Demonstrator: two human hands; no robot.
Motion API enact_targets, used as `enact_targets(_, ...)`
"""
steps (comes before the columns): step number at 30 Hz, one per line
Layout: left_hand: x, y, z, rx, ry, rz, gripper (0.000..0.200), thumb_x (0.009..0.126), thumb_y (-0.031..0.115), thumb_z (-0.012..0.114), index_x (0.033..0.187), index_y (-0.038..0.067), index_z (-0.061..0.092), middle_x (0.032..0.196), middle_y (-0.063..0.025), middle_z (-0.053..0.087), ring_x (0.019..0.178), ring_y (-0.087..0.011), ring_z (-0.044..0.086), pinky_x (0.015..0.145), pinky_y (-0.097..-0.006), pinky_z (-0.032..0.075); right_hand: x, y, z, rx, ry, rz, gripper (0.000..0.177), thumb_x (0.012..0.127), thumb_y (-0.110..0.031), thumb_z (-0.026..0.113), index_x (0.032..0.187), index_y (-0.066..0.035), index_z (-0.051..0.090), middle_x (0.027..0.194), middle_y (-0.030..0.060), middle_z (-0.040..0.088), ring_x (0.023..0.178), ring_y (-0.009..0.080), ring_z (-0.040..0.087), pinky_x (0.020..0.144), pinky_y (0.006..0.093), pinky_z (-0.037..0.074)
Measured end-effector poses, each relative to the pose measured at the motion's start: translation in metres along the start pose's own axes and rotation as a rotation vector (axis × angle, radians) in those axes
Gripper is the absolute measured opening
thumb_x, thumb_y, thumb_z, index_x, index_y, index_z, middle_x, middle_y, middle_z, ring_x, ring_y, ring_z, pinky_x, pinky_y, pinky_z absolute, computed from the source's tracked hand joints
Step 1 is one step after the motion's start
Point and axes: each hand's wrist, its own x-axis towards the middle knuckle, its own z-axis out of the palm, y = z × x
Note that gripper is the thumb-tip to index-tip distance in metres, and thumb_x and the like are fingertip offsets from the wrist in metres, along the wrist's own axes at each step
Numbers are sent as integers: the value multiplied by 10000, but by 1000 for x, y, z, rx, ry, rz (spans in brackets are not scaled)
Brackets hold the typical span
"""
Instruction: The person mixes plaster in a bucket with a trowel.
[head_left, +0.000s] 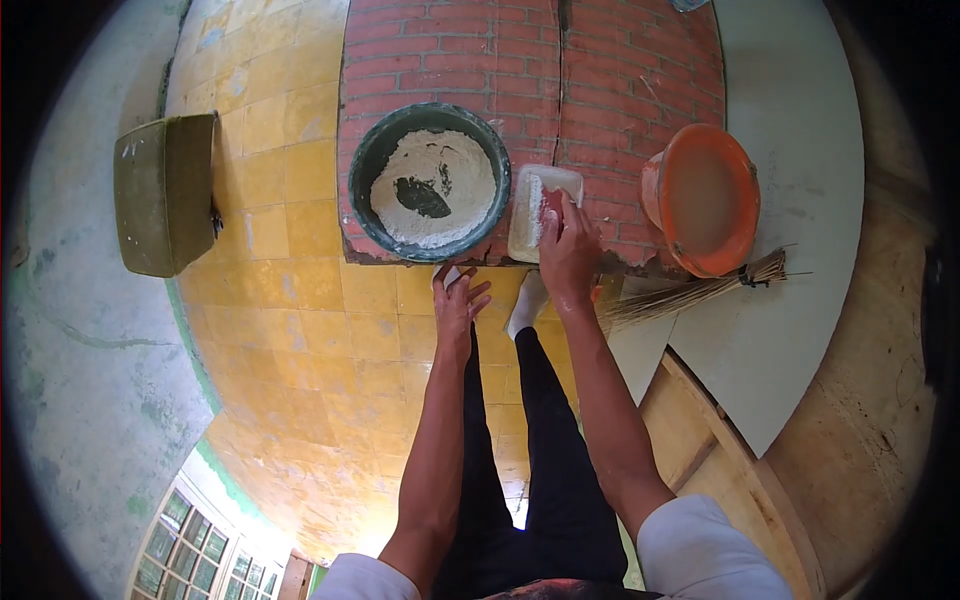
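Note:
My right hand [570, 250] is closed on a small red object [551, 203], whose kind I cannot make out, inside a shallow whitish tray [524, 228]. White powder [535, 200] lies along the tray's left side. Just below the basin's rim is my left hand [458, 300], fingers apart, seemingly holding nothing. A round dark green basin [361, 190] stands left of the tray. It contains pale powder [450, 165] with a hollow where the dark bottom shows.
All three vessels rest on a red brick-patterned surface [640, 60]: the basin, the tray and an orange bucket [742, 190] of cloudy liquid at right. A stick broom [690, 300] lies below the bucket. An olive box-like object [165, 195] sits left on yellow tiles [300, 230].

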Motion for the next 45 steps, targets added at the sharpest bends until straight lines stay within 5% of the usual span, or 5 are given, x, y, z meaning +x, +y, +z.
enact_targets(21,4,44,-15,-112,88,54,756,1031,298,647,1593,186,154,1366,-156,546,1110,-295,685,854,-396,605,4,8,-13,9,159,-15,404,976,-88,580,1372,-11,603,1166,217,668,1052,389,677,866,462,547)
enact_targets(23,11,54,-19,-69,144,93,821,1017,292,662,1611,227,98,1452,-187,500,1180,-341,646,928,-481,595,8,2,-26,181,139,84,363,979,-88,583,1332,-7,602,1120,209,693,957,338,722,757,445,605)
enact_targets(29,35,77,-34,-87,168,214,851,1027,208,656,1630,318,67,1485,-192,446,1147,-350,655,872,-496,635,28,-45,-44,575,91,270,272,980,-76,605,1241,-5,580,1064,157,699,831,241,740,524,340,655)
enact_targets(37,43,74,-42,-28,111,226,876,1049,67,582,1665,325,16,1425,-199,495,1104,-330,684,828,-486,663,-9,-76,27,655,-205,343,365,983,-93,607,1336,-83,516,1006,191,716,778,298,761,552,384,651)
enact_targets(45,52,78,-55,19,98,186,886,1037,8,536,1668,362,27,1401,-218,511,951,-303,732,757,-427,682,-41,-81,66,617,-259,436,256,982,-128,589,1197,4,545,953,227,704,740,369,739,578,453,625)
